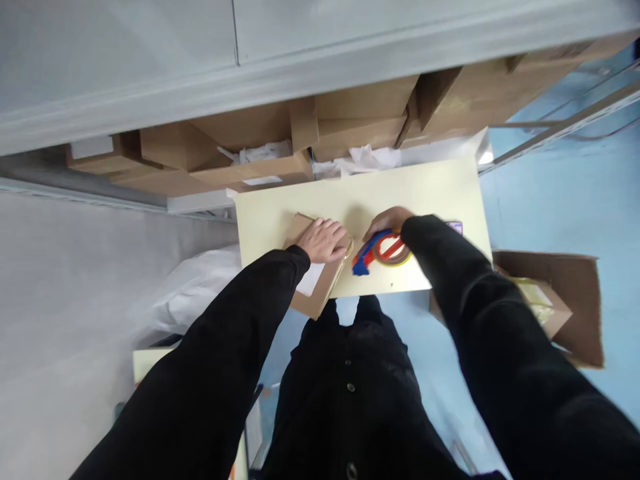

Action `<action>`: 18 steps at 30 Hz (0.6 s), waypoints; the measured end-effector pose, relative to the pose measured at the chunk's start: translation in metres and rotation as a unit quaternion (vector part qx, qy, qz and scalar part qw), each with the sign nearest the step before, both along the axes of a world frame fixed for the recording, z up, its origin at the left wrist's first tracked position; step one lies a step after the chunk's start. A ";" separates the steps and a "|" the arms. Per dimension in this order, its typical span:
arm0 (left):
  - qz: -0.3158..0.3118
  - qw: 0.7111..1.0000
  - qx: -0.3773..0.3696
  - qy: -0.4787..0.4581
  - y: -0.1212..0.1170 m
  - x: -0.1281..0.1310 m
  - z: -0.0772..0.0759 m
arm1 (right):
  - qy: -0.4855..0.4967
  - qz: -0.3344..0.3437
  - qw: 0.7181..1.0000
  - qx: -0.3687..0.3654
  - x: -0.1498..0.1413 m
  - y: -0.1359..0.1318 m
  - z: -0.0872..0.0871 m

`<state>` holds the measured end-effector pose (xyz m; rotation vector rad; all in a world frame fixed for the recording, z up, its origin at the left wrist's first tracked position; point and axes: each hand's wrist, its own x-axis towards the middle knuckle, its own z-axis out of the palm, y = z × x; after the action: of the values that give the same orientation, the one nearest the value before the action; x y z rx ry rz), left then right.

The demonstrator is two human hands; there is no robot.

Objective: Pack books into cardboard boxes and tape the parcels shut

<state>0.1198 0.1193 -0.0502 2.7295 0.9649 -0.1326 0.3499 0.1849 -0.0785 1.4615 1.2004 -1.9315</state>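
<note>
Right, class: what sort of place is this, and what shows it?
Probably a storeroom or warehouse packing area: brown cardboard boxes stand beneath a grey shelf, and the right hand holds a blue-and-red tape dispenser beside a flat brown cardboard carton.

Plain brown on the small cardboard box, with white for its label. Bright blue and red, side by side, on the tape dispenser; tan with a yellow rim around the tape roll. Pale cream, unpatterned, across the tabletop. Solid black on both sleeves and on the jacket, with greyish buttons. Light grey over the shelf panel; brown on the cartons beneath, white on the crumpled paper. Light blue for the floor at right.
</note>
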 end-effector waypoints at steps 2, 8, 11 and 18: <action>0.002 1.000 -0.007 -0.012 0.000 -0.001 -0.001 | -0.033 0.079 0.996 -0.021 0.017 -0.003 0.007; 0.012 0.998 -0.019 -0.061 -0.001 -0.007 -0.001 | -0.024 -0.039 0.981 0.188 0.063 -0.035 0.044; 0.025 0.997 -0.026 -0.075 -0.001 -0.013 0.005 | -0.036 -0.128 0.948 0.289 0.077 -0.062 0.057; 0.188 0.979 -0.030 -0.076 -0.039 -0.043 0.033 | -0.121 -0.038 0.866 0.484 0.071 -0.118 0.054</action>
<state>0.0767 0.0799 -0.0173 2.4083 1.3801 0.1112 0.4208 0.0668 -0.0245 2.1393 2.1507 -1.0928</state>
